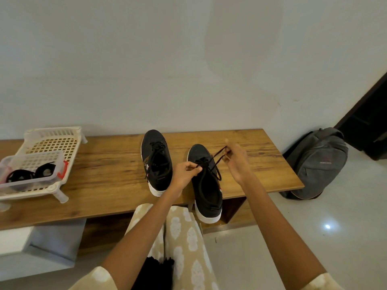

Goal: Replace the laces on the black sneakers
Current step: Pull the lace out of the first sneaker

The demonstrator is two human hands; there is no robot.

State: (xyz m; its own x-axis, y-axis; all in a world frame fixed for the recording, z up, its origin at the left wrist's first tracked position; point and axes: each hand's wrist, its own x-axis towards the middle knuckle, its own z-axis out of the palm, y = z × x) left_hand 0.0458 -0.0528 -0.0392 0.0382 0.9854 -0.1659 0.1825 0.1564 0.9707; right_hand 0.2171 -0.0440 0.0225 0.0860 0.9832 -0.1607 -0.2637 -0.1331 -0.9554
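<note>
- Risk: the right sneaker (206,185), at centre frame, overhangs the desk (104,164) edge; a hard tug could drag it off.
- Left hand (185,171) fingers pinch the lace (217,158) near the eyelets.
- Right hand (237,159) fingers pinch its far end, taut.
</note>
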